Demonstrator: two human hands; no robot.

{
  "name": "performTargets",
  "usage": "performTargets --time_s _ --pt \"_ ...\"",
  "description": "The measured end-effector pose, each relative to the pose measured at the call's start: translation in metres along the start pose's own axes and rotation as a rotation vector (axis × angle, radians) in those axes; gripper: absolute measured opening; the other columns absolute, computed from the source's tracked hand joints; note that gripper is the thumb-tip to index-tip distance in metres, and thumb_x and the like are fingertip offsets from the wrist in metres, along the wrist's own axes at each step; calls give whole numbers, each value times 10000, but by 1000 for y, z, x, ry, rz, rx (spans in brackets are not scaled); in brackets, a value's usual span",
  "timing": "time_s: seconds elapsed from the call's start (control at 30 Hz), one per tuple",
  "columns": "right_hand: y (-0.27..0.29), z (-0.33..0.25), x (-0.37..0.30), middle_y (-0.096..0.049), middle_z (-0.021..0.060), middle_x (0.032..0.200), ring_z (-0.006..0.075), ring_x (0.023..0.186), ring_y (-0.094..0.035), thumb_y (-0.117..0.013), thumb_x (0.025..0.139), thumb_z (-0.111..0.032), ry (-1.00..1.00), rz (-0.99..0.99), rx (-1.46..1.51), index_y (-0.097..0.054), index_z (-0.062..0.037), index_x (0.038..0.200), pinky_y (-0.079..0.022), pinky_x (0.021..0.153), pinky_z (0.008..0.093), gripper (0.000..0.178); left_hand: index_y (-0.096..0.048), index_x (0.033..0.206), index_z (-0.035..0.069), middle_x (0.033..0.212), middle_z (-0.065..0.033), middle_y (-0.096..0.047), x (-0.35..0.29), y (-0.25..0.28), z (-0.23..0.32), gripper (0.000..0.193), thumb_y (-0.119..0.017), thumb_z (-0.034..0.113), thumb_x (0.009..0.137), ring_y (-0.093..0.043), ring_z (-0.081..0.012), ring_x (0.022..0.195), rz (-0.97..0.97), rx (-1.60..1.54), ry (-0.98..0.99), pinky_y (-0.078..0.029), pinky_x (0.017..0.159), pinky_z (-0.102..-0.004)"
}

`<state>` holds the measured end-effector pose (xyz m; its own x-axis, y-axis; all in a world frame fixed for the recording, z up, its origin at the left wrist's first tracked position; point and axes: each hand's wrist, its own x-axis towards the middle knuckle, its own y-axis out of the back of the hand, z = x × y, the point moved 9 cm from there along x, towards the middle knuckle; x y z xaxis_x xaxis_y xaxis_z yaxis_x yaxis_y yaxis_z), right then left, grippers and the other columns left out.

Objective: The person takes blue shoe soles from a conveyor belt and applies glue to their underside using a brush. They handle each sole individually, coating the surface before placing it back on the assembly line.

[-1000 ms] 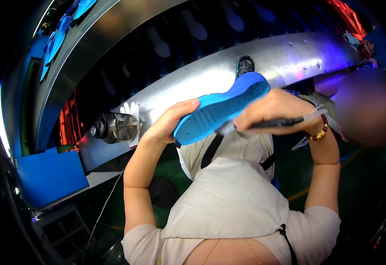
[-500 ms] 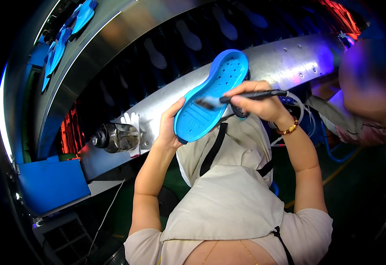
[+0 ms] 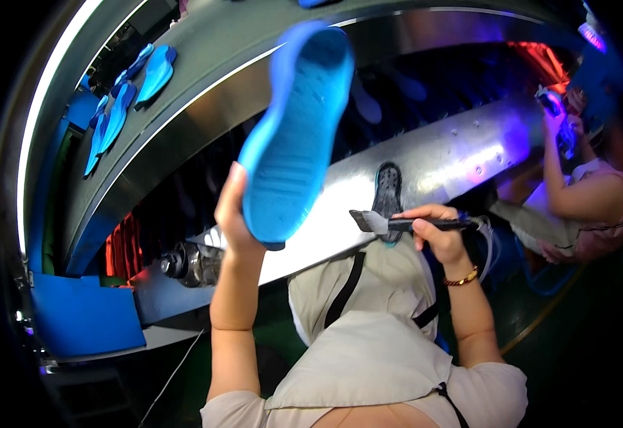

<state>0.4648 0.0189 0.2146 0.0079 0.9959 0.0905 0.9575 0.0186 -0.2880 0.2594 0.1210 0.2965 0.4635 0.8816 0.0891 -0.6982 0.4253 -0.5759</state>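
A bright blue shoe sole (image 3: 294, 143) is raised in my left hand (image 3: 234, 217), whose fingers grip it by the lower left edge. Its hollowed inner face, with ridges and small holes, is toward me. My right hand (image 3: 438, 232) is closed on a black-handled brush (image 3: 378, 222) with a hose running from its back end. The brush's bristles point left, apart from the blue sole. Beyond the brush, a dark shoe sole (image 3: 388, 182) lies on the metal ledge (image 3: 433, 157), partly covered by the brush.
A grey conveyor belt (image 3: 204, 53) curves along the far side with several blue soles (image 3: 157, 75) on it. At left sit a clear bottle with a dark cap (image 3: 192, 264) and a blue panel (image 3: 87, 314). A co-worker (image 3: 589, 192) handles a sole at right.
My left hand has lifted the blue sole up and to the left. The brush has come away from it and moved lower right. The dark sole now shows more fully.
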Motion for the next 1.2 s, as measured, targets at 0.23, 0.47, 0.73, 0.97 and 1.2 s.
performTargets --time_s 0.23,0.47,0.73,0.97,1.2 --pt "0 12 7 -623 175 923 83 481 -503 -508 805 -60 9 111 86 -585 60 915 -423 461 181 180 -180 1301 -51 1325 -257 -249 171 -4 85 781 -172 577 837 -303 -367 1219 138 -579 -289 -321 961 -503" --pt "17 21 -3 -631 122 882 67 517 -508 -535 814 -66 5 160 -19 -586 53 955 -433 498 182 192 -200 1311 -46 1277 -236 -348 225 -50 77 818 -548 453 764 -423 -349 1112 275 862 -403 -325 949 -407" --pt "22 31 1 -627 99 897 93 677 -571 -567 807 -60 -5 201 -12 -582 50 987 -475 639 213 212 -145 1350 41 1322 -248 -259 261 -59 52 897 -619 420 690 -278 -393 1218 296 1775 -169 -271 991 -430" --pt "32 19 0 -612 124 973 147 855 -589 -564 782 6 37 237 -31 -569 63 996 -464 780 242 222 -551 855 21 1007 -158 -530 210 -97 71 308 -610 303 747 -495 -295 957 182 1712 -996 -371 852 -387" --pt "55 18 -5 -626 109 930 132 823 -591 -588 729 27 -46 321 -92 -602 42 955 -456 750 216 228 -421 1069 23 1087 -104 -446 110 -7 51 318 -544 117 791 -451 -202 985 422 296 -893 -337 895 -323"
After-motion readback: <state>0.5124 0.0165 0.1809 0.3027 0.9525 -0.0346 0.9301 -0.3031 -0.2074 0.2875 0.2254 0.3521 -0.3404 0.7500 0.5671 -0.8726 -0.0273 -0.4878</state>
